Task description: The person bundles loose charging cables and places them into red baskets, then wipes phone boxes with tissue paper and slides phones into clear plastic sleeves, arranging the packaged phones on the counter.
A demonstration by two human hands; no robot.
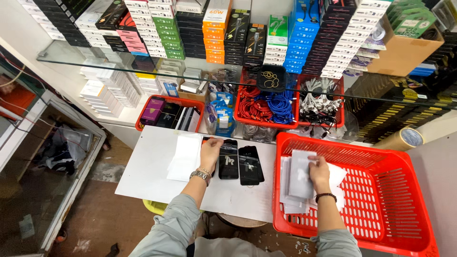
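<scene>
Two grey sleeves reach out from below. On the right, the right hand (318, 172) pinches a flat white packet (301, 175) off the pile inside the big red basket (404, 190), where the packets lie close and easy to grab. On the left, the left hand (210, 153) lies flat, fingers down, on a black packet (207, 143) on the white tabletop (152, 185). Just right of that hand, two more black packets (239, 164) sit in a neat row. Left of it lies a white sheet (184, 157).
</scene>
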